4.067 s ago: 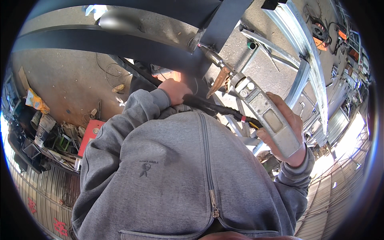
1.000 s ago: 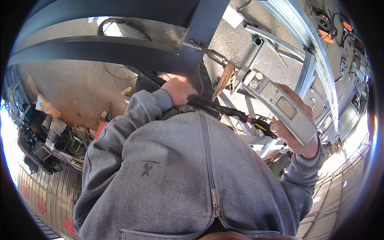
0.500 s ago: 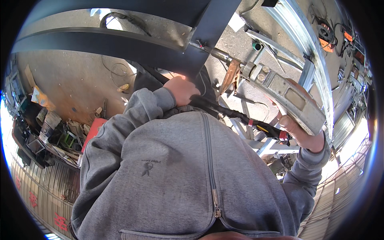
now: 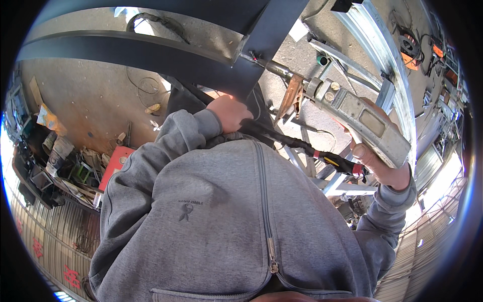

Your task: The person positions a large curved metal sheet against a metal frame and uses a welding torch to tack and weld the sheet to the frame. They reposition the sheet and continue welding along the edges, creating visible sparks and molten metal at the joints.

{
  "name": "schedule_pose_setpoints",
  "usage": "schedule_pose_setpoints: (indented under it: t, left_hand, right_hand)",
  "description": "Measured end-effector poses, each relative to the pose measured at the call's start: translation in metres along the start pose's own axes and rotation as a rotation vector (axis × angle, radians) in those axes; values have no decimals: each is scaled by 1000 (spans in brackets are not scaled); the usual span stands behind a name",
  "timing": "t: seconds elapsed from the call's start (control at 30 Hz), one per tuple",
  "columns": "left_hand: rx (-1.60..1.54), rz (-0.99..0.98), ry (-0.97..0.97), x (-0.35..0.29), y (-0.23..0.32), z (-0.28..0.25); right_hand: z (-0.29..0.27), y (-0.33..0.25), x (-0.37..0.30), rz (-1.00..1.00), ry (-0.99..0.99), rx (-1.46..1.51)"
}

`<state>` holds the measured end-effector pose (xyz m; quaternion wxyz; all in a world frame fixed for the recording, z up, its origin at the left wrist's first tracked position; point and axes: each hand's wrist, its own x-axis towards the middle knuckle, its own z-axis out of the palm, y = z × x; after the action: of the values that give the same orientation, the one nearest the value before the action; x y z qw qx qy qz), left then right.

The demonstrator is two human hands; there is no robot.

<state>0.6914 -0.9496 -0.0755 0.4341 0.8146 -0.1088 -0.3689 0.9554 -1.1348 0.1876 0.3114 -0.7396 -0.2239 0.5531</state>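
My right hand (image 4: pixel 378 165) is wrapped round the rear of a grey, boxy welding gun (image 4: pixel 366 118), which has round knobs on its body. The gun's metal nozzle (image 4: pixel 277 68) points up and left. Its tip touches or nearly touches a joint in the dark steel frame (image 4: pixel 221 70), where a small red spot shows. My left hand (image 4: pixel 230 114) is closed just below the frame; whatever its fingers hold is hidden. A black wrapped cable (image 4: pixel 297 145) with red and yellow bands runs between the hands. A rusty metal piece (image 4: pixel 290 96) stands beside the nozzle.
Long galvanised steel profiles (image 4: pixel 387 48) and light metal framing lie to the right. An orange and black device (image 4: pixel 410 53) with cables is at far right. Scrap, tools and a red panel (image 4: pixel 117 163) crowd the left. A thin wire (image 4: pixel 146 88) curls on the floor.
The view has shifted slightly, so the frame and the left-hand clutter appear a little displaced. Both hands keep their grip, and the nozzle stays at the same joint.
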Motion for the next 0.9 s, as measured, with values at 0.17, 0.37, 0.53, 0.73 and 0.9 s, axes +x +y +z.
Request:
schedule_pose_setpoints:
  t: [0.17,0.37,0.53,0.73,0.9]
  left_hand:
    - [-35,16,44,2,3,1]
    - [-30,-22,-5,10,5,5]
    - [-33,-71,-33,10,8,4]
    - [-49,-55,-61,10,12,-3]
    - [-38,-94,-62,11,13,-3]
  right_hand:
    - [-5,-9,3,23,-30,8]
    - [-5,-20,5,65,-16,107]
    - [-7,-23,9,75,-50,146]
    - [-10,-23,9,31,-73,67]
    - [-9,-21,7,119,-41,81]
